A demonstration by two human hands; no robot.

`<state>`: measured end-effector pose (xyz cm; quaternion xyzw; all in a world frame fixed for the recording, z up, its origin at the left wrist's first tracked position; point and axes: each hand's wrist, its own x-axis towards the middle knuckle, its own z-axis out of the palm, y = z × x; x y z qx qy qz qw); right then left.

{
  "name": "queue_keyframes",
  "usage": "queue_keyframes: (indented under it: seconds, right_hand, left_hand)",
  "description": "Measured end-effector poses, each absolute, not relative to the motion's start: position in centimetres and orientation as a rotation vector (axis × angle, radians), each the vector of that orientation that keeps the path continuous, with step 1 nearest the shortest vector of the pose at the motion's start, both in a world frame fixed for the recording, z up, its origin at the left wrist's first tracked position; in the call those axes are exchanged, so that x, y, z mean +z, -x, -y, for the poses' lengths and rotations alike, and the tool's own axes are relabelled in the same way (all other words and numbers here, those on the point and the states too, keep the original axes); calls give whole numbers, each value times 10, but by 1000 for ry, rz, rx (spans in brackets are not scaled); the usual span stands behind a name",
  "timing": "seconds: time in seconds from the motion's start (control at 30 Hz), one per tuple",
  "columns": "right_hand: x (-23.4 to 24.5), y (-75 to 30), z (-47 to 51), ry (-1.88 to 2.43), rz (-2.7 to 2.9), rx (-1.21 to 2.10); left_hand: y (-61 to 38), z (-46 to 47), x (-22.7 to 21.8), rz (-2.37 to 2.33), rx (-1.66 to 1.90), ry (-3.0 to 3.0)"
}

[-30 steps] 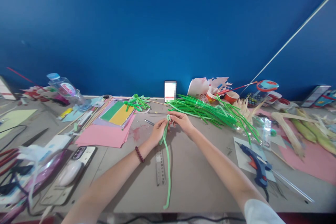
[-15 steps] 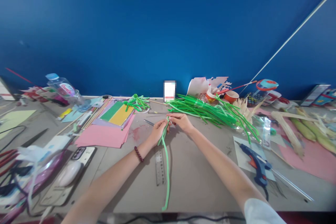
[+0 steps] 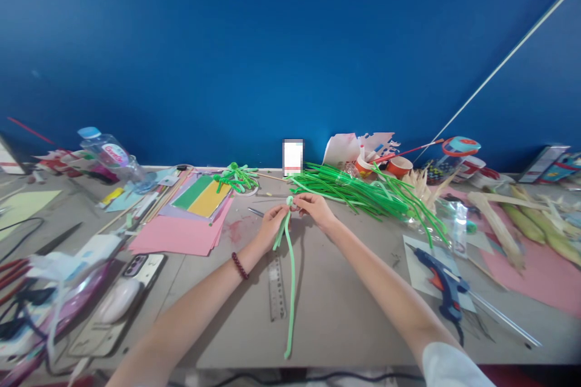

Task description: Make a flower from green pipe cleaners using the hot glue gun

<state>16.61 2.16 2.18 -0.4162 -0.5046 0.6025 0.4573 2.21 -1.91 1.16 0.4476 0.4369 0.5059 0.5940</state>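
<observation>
Plainly, our left hand point(image 3: 275, 224) and right hand point(image 3: 315, 207) both pinch the pale green fuzzy strand point(image 3: 291, 290) above the middle of the tabletop point(image 3: 349, 308). Its long axis runs nearly square to the near edge, the free end pointing that way and the curled top toward the back edge. Beside it lies a clear ruler point(image 3: 276, 299); green stems point(image 3: 358, 190) crowd the back edge, pink paper point(image 3: 175, 236) sits leftward. Our hands partly hide the curl, whose turns we cannot make out.
</observation>
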Motion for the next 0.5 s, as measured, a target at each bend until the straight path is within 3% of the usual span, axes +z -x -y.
queue_keyframes:
  seconds: [0.5]
  right_hand:
    - [18, -155, -15, 1031, 1193, 1388]
  left_hand:
    - [-21, 18, 11, -1060, 1211, -1023]
